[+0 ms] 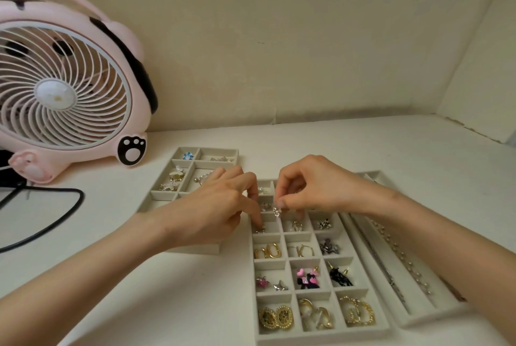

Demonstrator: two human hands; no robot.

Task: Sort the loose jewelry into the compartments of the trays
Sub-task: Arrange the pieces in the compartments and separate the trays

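Three pale grey felt trays lie on the white bench (167, 303): a wide-celled tray (178, 150) at the left, a middle tray (254, 303) of small square cells, and a long-slotted tray (418, 320) at the right holding chains. Both hands work over the far end of the middle tray.

The right hand (315, 186) has its grip closed to a fine pinch, thumb and forefinger tips on a small sparkling silver earring (276, 211). The earring hangs just above the wall between a left-column and a middle-column cell.

The left hand (215, 206) reaches its forefinger down into a left-column cell, the tip touching a small silver piece (259, 230) there. Whether that grip has hold of the piece or merely steadies it, I cannot tell.

I judge the step to be setting the earring beside its match. To do it well, lower the pinch fully inside the cell before releasing, since a light stud let go over a wall can bounce into a neighbouring cell. Keep the left forefinger clear of the landing spot.
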